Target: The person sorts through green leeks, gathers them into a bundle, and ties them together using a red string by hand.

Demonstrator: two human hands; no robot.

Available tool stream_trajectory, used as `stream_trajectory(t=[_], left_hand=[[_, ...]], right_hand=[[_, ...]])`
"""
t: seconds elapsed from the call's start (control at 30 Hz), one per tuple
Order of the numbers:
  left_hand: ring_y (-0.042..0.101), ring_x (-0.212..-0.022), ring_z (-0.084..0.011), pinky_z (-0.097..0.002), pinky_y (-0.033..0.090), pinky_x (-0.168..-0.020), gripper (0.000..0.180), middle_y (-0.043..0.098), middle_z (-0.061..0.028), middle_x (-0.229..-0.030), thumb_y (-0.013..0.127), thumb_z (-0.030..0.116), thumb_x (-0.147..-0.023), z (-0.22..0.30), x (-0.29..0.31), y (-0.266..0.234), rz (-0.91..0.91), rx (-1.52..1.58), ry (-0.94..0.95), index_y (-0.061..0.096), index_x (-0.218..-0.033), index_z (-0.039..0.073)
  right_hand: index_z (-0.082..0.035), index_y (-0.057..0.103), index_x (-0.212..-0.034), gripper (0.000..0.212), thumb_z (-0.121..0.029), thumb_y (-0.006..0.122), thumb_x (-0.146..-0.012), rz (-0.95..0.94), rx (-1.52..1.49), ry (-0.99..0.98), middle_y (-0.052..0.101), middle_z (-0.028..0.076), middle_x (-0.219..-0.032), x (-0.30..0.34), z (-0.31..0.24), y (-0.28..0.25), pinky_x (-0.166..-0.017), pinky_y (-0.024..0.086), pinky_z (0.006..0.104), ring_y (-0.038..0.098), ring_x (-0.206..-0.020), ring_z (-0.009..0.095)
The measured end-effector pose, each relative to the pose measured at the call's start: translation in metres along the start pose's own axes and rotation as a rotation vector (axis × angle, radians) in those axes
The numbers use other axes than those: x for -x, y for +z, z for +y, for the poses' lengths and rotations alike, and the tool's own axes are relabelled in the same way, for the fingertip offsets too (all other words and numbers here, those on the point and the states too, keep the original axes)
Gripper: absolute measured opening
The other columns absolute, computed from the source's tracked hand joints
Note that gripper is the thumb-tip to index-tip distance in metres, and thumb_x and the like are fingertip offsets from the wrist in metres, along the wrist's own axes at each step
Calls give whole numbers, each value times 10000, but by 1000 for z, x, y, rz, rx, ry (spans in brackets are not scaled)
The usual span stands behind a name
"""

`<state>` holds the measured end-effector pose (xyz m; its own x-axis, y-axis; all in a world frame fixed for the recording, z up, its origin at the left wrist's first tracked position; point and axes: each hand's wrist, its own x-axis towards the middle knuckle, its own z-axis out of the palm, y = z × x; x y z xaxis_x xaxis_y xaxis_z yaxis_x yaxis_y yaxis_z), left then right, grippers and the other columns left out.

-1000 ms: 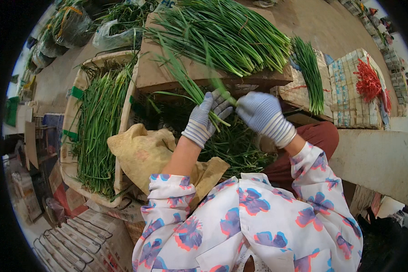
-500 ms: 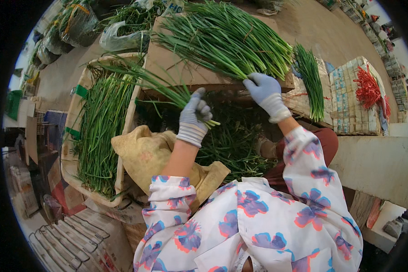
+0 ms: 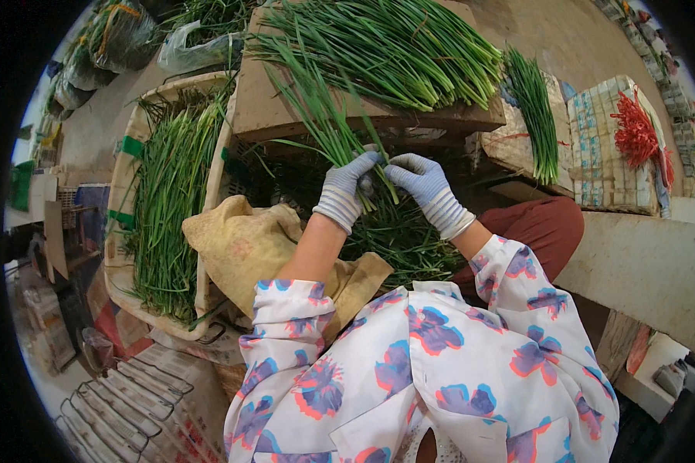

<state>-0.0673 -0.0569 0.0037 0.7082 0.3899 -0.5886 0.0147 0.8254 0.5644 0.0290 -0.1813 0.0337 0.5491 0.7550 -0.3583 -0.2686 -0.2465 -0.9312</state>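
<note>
My left hand, in a striped grey-blue work glove, is closed round a small bunch of chives. Their leaves fan up and away to the left, and the pale stalk ends stick out below my fingers. Close beside it, my gloved right hand pinches at stalks of the same bunch near their lower ends. Beyond both hands, a large pile of chives lies on a cardboard-topped stand, pale ends towards the right. Loose leaves and trimmings lie beneath my hands.
At the left, a long cream plastic crate holds more chives. A tan cloth lies between it and my left forearm. To the right, a separate chive bundle rests by a wrapped block with red ties.
My right hand has left the pile and come down to the bunch in my left hand. The left hand has shifted slightly right, and its bunch now points more upright.
</note>
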Motion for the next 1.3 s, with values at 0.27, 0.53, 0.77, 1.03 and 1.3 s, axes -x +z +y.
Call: stream_trajectory(t=[0.27, 0.53, 0.77, 1.03, 1.3], left_hand=[[448, -470, -56, -211, 346, -429, 238, 641, -47, -936, 603, 115, -822, 26, 5, -14, 56, 198, 26, 560, -1054, 84], [567, -736, -141, -296, 490, -676, 189, 556, -27, -730, 547, 159, -870, 66, 32, 1, -351, 477, 421, 526, -1022, 49], [280, -400, -61, -229, 231, -362, 176, 329, 53, -543, 527, 177, -887, 37, 7, -5, -339, 375, -33, 548, -1024, 68], [376, -463, -68, -220, 297, -414, 309, 549, 6, -803, 571, 209, -858, 28, 12, -3, 74, 156, -16, 517, -1135, 83], [302, -398, -70, -236, 241, -385, 102, 430, 32, -578, 628, 152, -812, 69, 21, -22, 240, 243, 285, 598, -883, 86]], right_hand=[[-15, 578, -877, 130, -124, 572, -806, -145, -127, 21, 601, 42, -777, 51, 12, -26, -604, 442, 220, 544, -661, 98], [-107, 534, -1039, 316, -249, 592, -763, 6, 1247, -562, 572, 106, -945, 11, -4, -69, -711, 460, 372, 569, -847, 279], [-83, 567, -782, 205, -239, 666, -693, 313, 1749, -621, 567, 78, -794, -91, -54, -59, -623, 468, 376, 587, -742, 241], [-30, 621, -813, 197, -203, 660, -727, -200, 519, -244, 601, 119, -777, 8, -33, -33, -674, 475, 344, 578, -720, 283], [-104, 535, -869, 167, -216, 572, -751, 140, 1370, -785, 575, 83, -703, -32, -20, -58, -564, 476, 391, 585, -636, 280]])
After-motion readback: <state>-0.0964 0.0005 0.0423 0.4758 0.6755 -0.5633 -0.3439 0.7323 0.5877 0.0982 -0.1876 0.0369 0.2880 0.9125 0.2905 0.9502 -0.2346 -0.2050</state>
